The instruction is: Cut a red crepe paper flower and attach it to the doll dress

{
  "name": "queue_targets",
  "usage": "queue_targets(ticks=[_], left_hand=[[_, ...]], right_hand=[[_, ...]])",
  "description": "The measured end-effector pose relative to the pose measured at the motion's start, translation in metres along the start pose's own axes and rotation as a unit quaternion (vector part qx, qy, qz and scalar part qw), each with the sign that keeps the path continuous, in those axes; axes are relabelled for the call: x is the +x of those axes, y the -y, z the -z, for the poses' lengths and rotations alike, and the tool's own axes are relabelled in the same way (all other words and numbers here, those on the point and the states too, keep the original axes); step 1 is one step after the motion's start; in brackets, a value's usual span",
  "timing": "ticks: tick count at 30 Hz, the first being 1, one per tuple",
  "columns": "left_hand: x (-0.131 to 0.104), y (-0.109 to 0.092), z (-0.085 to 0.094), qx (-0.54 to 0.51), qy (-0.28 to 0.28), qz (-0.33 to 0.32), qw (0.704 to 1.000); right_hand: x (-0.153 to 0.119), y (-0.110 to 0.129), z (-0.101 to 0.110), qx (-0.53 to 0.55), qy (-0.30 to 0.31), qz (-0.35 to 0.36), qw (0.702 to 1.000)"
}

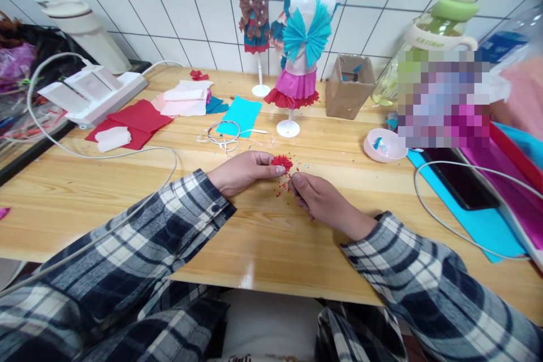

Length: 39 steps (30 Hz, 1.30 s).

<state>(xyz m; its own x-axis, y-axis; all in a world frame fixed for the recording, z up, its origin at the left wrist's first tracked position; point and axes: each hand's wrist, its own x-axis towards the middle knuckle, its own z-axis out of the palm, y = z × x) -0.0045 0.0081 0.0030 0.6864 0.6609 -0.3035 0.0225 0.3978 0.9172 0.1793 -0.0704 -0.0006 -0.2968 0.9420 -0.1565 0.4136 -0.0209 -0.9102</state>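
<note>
Between the thumb and fingers of my left hand [248,171] is a red pleated paper rosette [281,163], its fringed edge fanned out. My right hand [316,195] is closed in a pinch just right of and below the rosette, apart from it; what its fingers hold, if anything, I cannot make out. Small red paper scraps [282,185] lie scattered on the table around both hands. Behind them stands a small white dress form [302,62] with a turquoise pleated bow and a pink skirt with a red ruffle.
Farther back is another dressed form [255,17]. Turquoise paper [241,116], a coil of wire [223,132] and red paper [136,121] lie behind my left hand. A cardboard box [350,90], pink bowl [384,147] and phone [462,181] are to the right. White cables [169,167] cross the table.
</note>
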Motion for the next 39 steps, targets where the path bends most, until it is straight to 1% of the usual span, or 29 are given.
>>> queue_targets(ticks=[9, 15, 24, 33, 39], left_hand=[[-0.0006, 0.0004, -0.0014, 0.012, -0.019, 0.0, 1.0], [-0.0004, 0.0018, -0.002, 0.016, -0.036, -0.011, 0.999], [-0.0008, 0.004, -0.0051, 0.017, -0.058, -0.018, 0.998], [-0.0015, 0.0007, -0.0066, 0.016, -0.061, -0.01, 0.998], [-0.0022, 0.0013, -0.0056, -0.001, -0.057, -0.009, 0.998]], right_hand=[[-0.0001, 0.001, -0.0006, 0.005, -0.002, 0.001, 1.0], [0.0001, 0.003, 0.0002, 0.014, -0.007, -0.008, 1.0], [0.0006, 0.0004, 0.0005, 0.015, -0.007, -0.007, 1.0], [0.0, 0.0042, 0.0002, 0.05, 0.001, -0.029, 0.998], [0.0001, 0.0042, -0.0013, 0.1, 0.007, -0.047, 0.994]])
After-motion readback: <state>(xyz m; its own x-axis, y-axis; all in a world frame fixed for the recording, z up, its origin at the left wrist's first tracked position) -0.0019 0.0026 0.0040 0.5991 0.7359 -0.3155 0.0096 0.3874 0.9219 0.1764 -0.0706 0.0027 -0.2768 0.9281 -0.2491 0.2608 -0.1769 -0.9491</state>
